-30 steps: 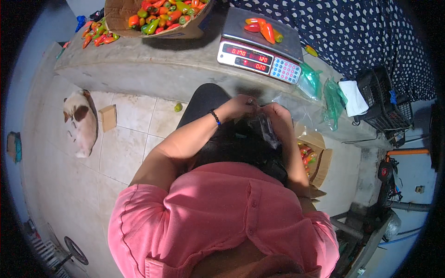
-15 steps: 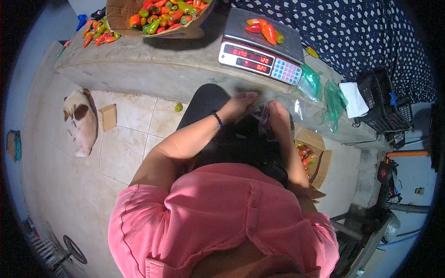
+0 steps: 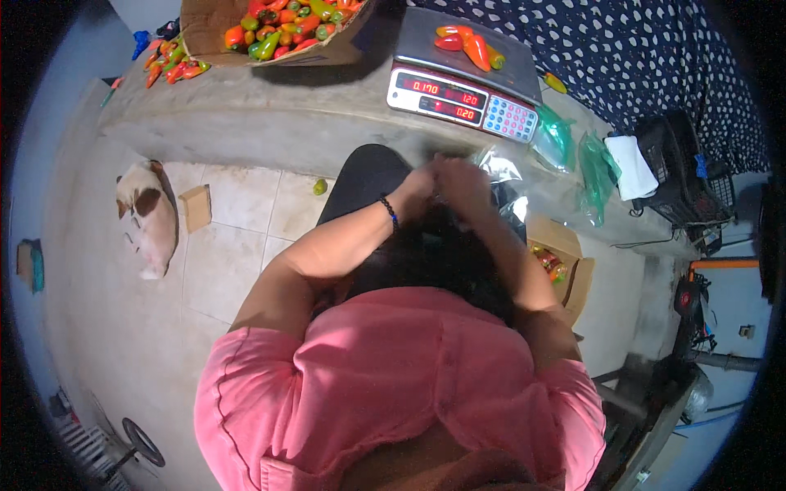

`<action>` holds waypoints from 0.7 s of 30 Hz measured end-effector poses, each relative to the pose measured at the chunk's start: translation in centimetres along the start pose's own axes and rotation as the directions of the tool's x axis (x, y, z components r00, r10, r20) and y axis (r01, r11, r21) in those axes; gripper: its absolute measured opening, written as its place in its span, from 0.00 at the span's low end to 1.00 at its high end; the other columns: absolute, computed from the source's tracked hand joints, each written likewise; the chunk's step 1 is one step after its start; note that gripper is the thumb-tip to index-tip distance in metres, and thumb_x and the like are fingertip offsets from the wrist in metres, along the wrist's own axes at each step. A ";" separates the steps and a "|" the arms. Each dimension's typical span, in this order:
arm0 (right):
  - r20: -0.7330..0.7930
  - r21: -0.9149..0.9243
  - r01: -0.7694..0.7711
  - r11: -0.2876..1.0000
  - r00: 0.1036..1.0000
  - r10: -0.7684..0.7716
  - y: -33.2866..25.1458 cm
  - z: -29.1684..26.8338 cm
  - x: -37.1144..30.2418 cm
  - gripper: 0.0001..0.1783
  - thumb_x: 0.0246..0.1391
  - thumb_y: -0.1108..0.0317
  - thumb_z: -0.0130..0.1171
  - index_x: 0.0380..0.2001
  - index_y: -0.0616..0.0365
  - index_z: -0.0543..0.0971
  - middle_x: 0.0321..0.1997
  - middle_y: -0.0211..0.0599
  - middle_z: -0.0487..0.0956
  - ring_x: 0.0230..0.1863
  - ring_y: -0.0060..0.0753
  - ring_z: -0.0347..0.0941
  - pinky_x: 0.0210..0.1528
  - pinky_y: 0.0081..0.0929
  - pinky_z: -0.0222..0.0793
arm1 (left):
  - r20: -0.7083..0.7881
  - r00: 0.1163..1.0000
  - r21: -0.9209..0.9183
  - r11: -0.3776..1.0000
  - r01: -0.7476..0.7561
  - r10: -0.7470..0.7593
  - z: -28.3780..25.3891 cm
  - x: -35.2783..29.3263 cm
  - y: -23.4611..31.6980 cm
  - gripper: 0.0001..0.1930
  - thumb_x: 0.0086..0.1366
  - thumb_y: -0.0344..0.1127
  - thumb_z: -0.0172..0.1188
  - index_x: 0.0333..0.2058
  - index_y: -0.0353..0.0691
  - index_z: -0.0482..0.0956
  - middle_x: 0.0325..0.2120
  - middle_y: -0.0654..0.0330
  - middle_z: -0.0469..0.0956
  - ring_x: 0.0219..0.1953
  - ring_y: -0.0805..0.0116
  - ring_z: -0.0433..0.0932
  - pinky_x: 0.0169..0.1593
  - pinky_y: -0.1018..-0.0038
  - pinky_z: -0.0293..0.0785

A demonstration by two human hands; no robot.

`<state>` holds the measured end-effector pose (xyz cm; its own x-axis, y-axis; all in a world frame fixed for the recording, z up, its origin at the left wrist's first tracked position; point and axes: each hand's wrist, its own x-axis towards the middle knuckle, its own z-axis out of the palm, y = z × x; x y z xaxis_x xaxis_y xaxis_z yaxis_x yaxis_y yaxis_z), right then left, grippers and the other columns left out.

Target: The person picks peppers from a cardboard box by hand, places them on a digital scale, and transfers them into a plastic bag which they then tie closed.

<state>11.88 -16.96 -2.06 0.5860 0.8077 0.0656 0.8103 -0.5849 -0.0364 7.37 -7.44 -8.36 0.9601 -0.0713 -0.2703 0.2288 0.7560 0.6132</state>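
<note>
Above my dark-clothed lap, my left hand (image 3: 420, 186) and my right hand (image 3: 463, 186) are pressed together, both closed. A clear, shiny plastic bag (image 3: 501, 166) spreads out beside my right hand, which grips it. My left fingers are curled against the right hand and mostly hidden, so what they pinch does not show. Beyond the hands stands a digital scale (image 3: 467, 102) with lit red digits. Several red, orange and greenish peppers (image 3: 475, 51) lie on its metal plate.
A cardboard box of peppers (image 3: 286, 29) stands on the concrete ledge (image 3: 246, 135), loose peppers (image 3: 173, 64) beside it. Green plastic bags (image 3: 594, 176), a white cloth (image 3: 630, 168) and a black crate (image 3: 684, 168) are rightward. Another pepper box (image 3: 577, 282) sits low right; a dog (image 3: 149, 217) lies left.
My hands were apart with clear plastic between them; now they have come together, the right moving left. The bag now spreads out at the right hand's outer side. The scale's peppers stay put.
</note>
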 end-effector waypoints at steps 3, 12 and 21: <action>-0.224 0.382 -0.249 0.890 0.909 0.351 6.8 3.6 -1.1 0.15 0.54 0.59 0.45 0.30 0.57 0.76 0.29 0.47 0.78 0.32 0.42 0.75 0.34 0.36 0.69 | 0.111 0.991 0.165 0.984 0.062 -0.081 -0.7 1.5 0.1 0.18 0.68 0.41 0.40 0.46 0.35 0.71 0.41 0.59 0.74 0.41 0.73 0.70 0.46 0.74 0.67; 0.181 0.903 -0.298 0.309 0.917 0.356 7.2 2.5 -5.6 0.09 0.50 0.68 0.52 0.34 0.58 0.78 0.28 0.30 0.77 0.30 0.25 0.70 0.34 0.26 0.67 | 0.102 0.972 0.651 0.724 -0.228 0.214 0.8 -0.6 2.6 0.11 0.61 0.32 0.53 0.40 0.33 0.73 0.38 0.60 0.75 0.38 0.73 0.71 0.42 0.76 0.70; -0.249 0.690 -0.137 0.710 0.877 0.411 3.2 -1.4 -6.2 0.11 0.42 0.68 0.62 0.21 0.61 0.71 0.21 0.38 0.69 0.27 0.29 0.67 0.30 0.25 0.64 | 0.077 0.772 0.814 0.407 -0.414 0.631 -0.6 -0.1 1.7 0.10 0.58 0.38 0.56 0.30 0.36 0.72 0.27 0.57 0.76 0.28 0.68 0.73 0.32 0.74 0.68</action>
<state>10.89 -23.93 -1.19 0.8449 0.4491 0.2907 0.5013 -0.4749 -0.7233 7.54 -5.76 -7.69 0.8980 0.3717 0.2356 -0.1740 -0.1919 0.9659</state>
